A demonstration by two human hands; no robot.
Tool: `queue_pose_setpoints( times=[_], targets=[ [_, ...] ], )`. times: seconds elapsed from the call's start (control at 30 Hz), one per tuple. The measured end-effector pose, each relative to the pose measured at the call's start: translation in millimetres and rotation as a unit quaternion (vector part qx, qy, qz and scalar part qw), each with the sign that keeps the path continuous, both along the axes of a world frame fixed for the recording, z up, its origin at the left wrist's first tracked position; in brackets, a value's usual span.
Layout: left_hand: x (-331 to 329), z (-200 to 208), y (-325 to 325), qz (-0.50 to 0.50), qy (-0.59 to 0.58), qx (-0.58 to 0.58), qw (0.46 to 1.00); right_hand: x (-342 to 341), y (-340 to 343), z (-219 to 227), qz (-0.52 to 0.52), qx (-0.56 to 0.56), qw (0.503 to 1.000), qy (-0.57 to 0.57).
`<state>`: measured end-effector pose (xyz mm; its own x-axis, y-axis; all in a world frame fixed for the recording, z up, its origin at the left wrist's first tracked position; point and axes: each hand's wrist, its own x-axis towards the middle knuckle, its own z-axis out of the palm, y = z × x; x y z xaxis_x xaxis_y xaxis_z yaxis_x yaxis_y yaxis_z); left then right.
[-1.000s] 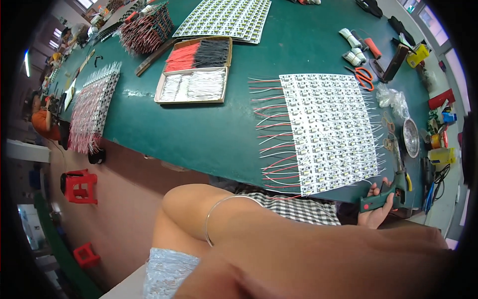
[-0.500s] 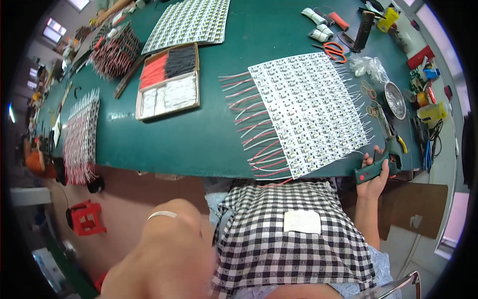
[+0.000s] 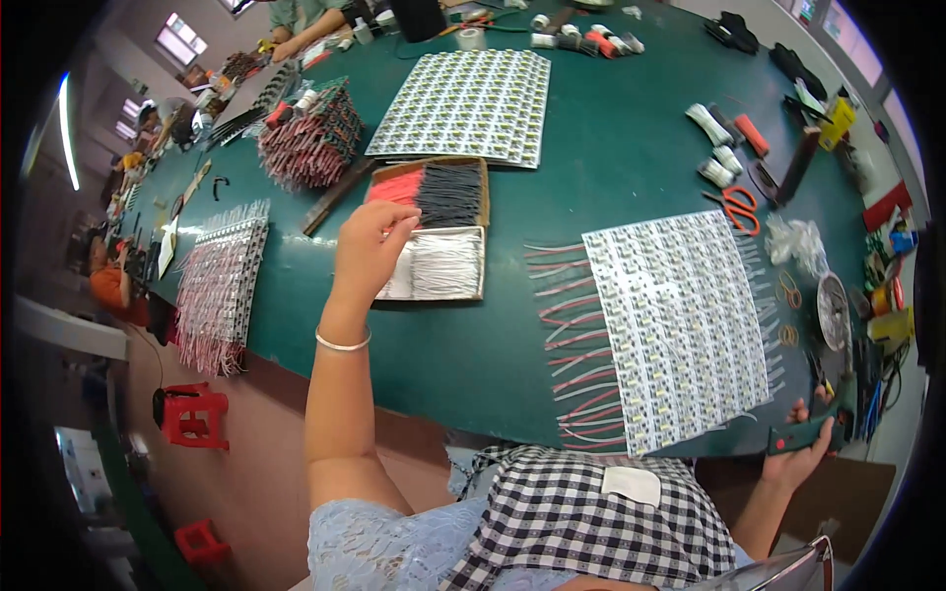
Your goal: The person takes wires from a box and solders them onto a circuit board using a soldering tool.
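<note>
My left hand is over an open cardboard box, its thumb and fingertips pinched together near the red wires. What the pinch holds, if anything, is too small to make out. Black wires and white wires fill the box's other compartments. My right hand is wrapped round the handle of a green soldering gun at the table's right front edge. Between my hands lies a white sheet of circuit boards, with red and white wires along its left side and short wires along its right.
Stacked board sheets lie behind the box, beside a wired bundle. Another wired sheet sits at the left edge. Orange-handled scissors, a plastic bag and a metal bowl line the right. A person's arm shows at the far side.
My left hand has swung from low in front of my body up and forward to the wire box. My right hand keeps hold of the soldering gun. The whole view has shifted.
</note>
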<state>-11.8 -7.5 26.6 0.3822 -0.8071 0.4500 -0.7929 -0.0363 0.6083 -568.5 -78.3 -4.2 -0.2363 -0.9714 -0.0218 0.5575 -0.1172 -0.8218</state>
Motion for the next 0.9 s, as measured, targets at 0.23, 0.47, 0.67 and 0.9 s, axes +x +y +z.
queue_pose_setpoints(
  times=[0.23, 0.47, 0.67, 0.9],
  targets=[
    [71, -32, -13, 0.105, -0.167, 0.052, 0.979, -1, -19, 12, -0.022, -0.012, 0.999, 0.025],
    [48, -33, -51, 0.013, -0.268, 0.014, 0.963, -6, 1, -7, 0.055, -0.06, 0.997, 0.004],
    [24, -52, -99, -0.009, -0.342, 0.144, 0.929, -14, 2, -11, -0.028, 0.054, 0.996, 0.069],
    [23, -55, -102, -0.019, -0.357, 0.084, 0.93, -7, -15, -19, 0.211, -0.069, 0.967, -0.129]
  ],
)
